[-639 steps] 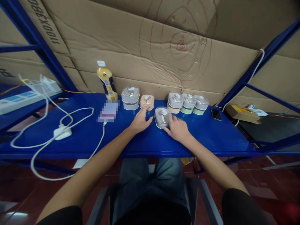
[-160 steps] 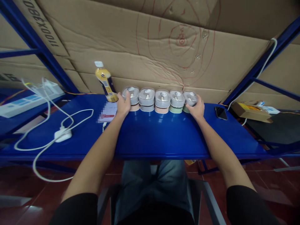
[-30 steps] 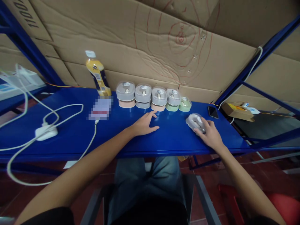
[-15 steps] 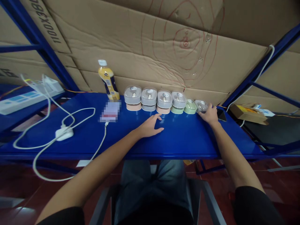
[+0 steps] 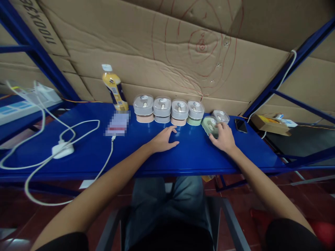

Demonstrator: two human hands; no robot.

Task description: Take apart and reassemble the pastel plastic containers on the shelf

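Observation:
My right hand (image 5: 224, 138) grips a small green container (image 5: 210, 126) with a clear lid, slightly tilted at the right end of a row. Just behind that hand sits a grey, clear-lidded container (image 5: 221, 115). To the left stand several stacked pairs: a grey-topped one over a peach base (image 5: 145, 119), an all-grey one (image 5: 162, 108), another over peach (image 5: 179, 121), and one over green (image 5: 194, 121). My left hand (image 5: 164, 140) rests on the blue table in front of the stacks, fingers spread, holding nothing.
On the left of the blue table (image 5: 183, 158) are a yellow bottle (image 5: 115, 89), a blurred-out flat item (image 5: 117, 123), a white charger (image 5: 62, 149) and looping cables. A black phone (image 5: 240, 126) lies at right, near a cardboard box (image 5: 272, 126). Cardboard backs the table.
My right hand has moved left from the grey container to the green one, which is now pulled forward and tilted. My left hand stays in place. The view has shifted slightly.

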